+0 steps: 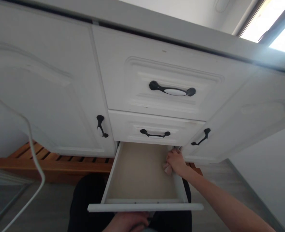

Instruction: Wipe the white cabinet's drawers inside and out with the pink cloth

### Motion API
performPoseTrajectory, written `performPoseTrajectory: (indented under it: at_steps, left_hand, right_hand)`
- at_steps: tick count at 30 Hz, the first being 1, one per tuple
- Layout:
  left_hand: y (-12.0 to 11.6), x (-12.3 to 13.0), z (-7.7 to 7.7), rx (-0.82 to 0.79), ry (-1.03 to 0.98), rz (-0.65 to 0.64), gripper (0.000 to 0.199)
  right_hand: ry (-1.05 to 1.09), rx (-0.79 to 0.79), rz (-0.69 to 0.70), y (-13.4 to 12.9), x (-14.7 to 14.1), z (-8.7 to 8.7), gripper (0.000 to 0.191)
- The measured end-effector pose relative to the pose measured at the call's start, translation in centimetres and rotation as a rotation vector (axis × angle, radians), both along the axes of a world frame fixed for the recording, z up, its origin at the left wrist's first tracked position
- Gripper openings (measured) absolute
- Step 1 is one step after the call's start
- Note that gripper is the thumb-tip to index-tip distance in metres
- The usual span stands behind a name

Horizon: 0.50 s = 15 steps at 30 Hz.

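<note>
Head view, right hand: the right hand (176, 161) reached into the open drawer (142, 174) from the right, at its inner right side toward the back.
Right fingers: they were curled closed and gripped a pinkish cloth (168, 168), part of which showed below them.
Pinkish cloth: it lay bunched under the right hand, beside the drawer's right side wall; whether it touched the wall could not be told.
Left hand: the left hand (129, 221) was low in the view, just below the drawer front (144, 207).
Left fingers: they were bent and partly hidden; how far they had closed, and on what, could not be told.
Open drawer: it was pulled out between the person's dark-clad legs (87, 203), with a pale bottom and white sides.
Closed drawers: the upper drawer (142, 75) and the middle drawer (130, 125) sat shut above it, each with a dark handle.
Cabinet doors: the left door (60, 106) and the right door (231, 112) flanked the drawers, both shut.
Slatted wood: a brown slatted wooden piece (60, 165) showed behind the legs.
Cable: a white cable (32, 148) hung at the left.
</note>
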<state>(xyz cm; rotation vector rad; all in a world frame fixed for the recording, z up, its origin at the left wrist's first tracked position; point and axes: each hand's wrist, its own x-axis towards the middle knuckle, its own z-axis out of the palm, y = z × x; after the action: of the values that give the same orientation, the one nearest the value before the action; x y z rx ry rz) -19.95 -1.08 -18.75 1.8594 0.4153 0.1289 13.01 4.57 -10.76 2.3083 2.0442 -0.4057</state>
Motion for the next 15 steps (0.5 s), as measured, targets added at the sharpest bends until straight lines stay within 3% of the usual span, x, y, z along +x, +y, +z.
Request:
performPoseTrajectory:
  at_steps: [2, 5, 8, 11, 15]
  left_hand:
    - [-0.1, 0.1, 0.2, -0.002, 0.023, -0.019, 0.028]
    - [-0.1, 0.0, 2.2, 0.035, 0.046, -0.028, 0.026]
    - [0.1, -0.4, 5.0, 0.053, 0.031, -0.015, 0.024]
    - [0.2, -0.5, 6.3, 0.067, 0.027, 0.006, 0.024]
    - [0.3, 0.5, 5.3, 0.044, 0.007, 0.0, 0.021]
  right_hand:
    - [-0.01, -0.065, 0.049, -3.8, -0.3, 0.6, 0.02]
    - [0.049, -0.225, 0.131, -8.7, -0.4, 2.0, 0.018]
    - [0.22, -0.45, 0.102, -9.9, 0.0, 2.9, 0.008]
    - [0.357, -0.403, -0.007, -6.7, -0.3, 2.7, 0.013]
    - [0.342, -0.049, -0.011, 2.0, -4.5, 1.1, 0.026]
